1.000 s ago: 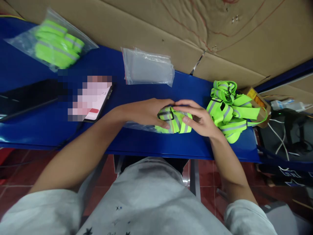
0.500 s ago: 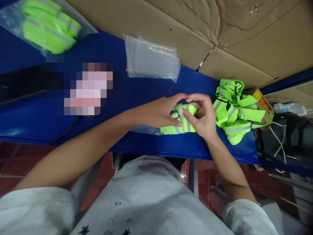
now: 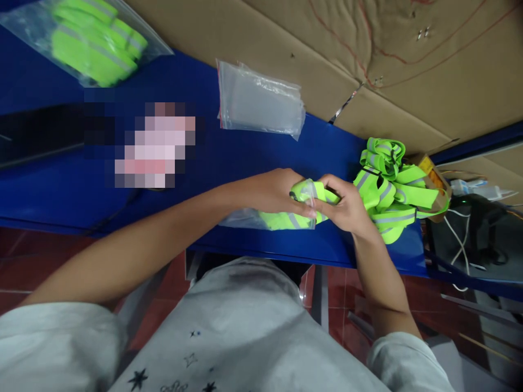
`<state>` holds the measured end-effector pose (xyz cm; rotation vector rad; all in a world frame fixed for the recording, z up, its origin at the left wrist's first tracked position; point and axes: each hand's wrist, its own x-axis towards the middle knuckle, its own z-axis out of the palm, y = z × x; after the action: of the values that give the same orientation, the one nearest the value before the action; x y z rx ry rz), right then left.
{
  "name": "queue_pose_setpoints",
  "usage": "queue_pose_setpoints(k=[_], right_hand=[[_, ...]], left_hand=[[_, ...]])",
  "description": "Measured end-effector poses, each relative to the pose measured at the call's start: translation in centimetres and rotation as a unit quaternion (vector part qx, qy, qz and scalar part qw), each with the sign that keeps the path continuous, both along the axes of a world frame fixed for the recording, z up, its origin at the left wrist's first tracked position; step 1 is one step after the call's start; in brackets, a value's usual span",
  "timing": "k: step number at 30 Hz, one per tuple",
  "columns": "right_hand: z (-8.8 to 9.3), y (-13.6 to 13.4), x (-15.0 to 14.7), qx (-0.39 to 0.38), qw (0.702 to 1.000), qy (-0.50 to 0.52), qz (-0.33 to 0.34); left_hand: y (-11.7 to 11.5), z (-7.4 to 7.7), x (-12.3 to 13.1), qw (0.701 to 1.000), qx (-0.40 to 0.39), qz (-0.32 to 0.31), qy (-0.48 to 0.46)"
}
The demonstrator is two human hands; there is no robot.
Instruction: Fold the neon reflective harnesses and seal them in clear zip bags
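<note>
A clear plastic bag (image 3: 240, 219) lies low over the table's front part, with a folded neon-yellow reflective strap (image 3: 300, 220) partly inside it. My left hand (image 3: 281, 190) is closed on the bag near its mouth, thumb along the near side. On the right, my right hand (image 3: 345, 204) grips the end of the strap that sticks out, its thumb touching the bag's edge. Both hands meet at the bag's mouth. Part of the strap is hidden behind my left hand and fingers.
Flat clear bags (image 3: 261, 100) lie stacked at the back of the blue table (image 3: 196, 163). Loose reflective straps (image 3: 388, 196) pile up at right beside a small cardboard box (image 3: 433, 174). A bag of packed straps (image 3: 98, 43) sits at far left, near a pixelated object (image 3: 155, 144).
My right hand has moved down and curled its fingers round the strap's protruding end. More of the strap sits within the bag's mouth. The view has shifted slightly.
</note>
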<state>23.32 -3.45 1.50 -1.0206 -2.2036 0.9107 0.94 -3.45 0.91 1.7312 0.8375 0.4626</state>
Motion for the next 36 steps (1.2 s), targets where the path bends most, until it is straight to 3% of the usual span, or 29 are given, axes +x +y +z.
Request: queue_pose_setpoints(k=[3, 5, 8, 13, 15, 19, 21, 23, 25, 28, 31, 33, 36], right_hand=[[0.0, -0.8, -1.0, 0.017, 0.998, -0.007, -0.06], [0.2, -0.8, -1.0, -0.011, 0.997, 0.001, -0.075], [1.0, -0.4, 0.0, -0.092, 0.994, 0.048, -0.044], [1.8, 0.1, 2.1, -0.184, 0.975, 0.12, 0.001], [1.4, -0.1, 1.9, -0.144, 0.985, 0.099, -0.004], [0.1, -0.9, 0.3, 0.017, 0.999, -0.024, -0.03], [-0.2, -1.3, -0.4, 0.043, 0.997, -0.047, -0.039], [-0.3, -1.4, -0.4, -0.012, 0.999, -0.031, -0.023], [0.0, -1.2, 0.2, -0.118, 0.993, -0.001, 0.022], [0.6, -0.5, 1.7, -0.254, 0.963, 0.039, 0.08], [0.7, -0.1, 2.5, -0.325, 0.93, 0.066, 0.158], [0.4, 0.0, 2.2, -0.295, 0.936, 0.045, 0.187], [-0.4, -0.2, 1.1, -0.192, 0.974, 0.016, 0.12]], left_hand=[[-0.1, -0.4, 0.4, 0.998, -0.044, 0.01, -0.052], [0.0, -0.4, 0.4, 0.994, -0.081, 0.012, -0.077], [0.4, -0.1, 0.0, 0.99, -0.096, 0.019, -0.097], [0.7, 0.3, -0.3, 0.988, -0.052, 0.108, -0.097], [0.6, 0.2, -0.1, 0.989, -0.036, 0.112, -0.091], [0.4, 0.1, 0.0, 0.995, 0.01, 0.078, -0.063], [0.4, 0.3, -0.2, 0.997, 0.029, 0.057, -0.048], [0.5, 0.4, -0.4, 0.998, 0.037, 0.042, -0.032], [0.6, 0.5, -0.6, 0.998, 0.036, 0.039, -0.023], [0.7, 0.7, -0.6, 0.997, 0.036, 0.069, -0.029], [0.4, 0.9, -0.4, 0.995, 0.011, 0.088, -0.048], [0.2, 1.0, -0.1, 0.994, -0.021, 0.089, -0.067], [0.2, 0.7, 0.3, 0.983, -0.061, 0.127, -0.115]])
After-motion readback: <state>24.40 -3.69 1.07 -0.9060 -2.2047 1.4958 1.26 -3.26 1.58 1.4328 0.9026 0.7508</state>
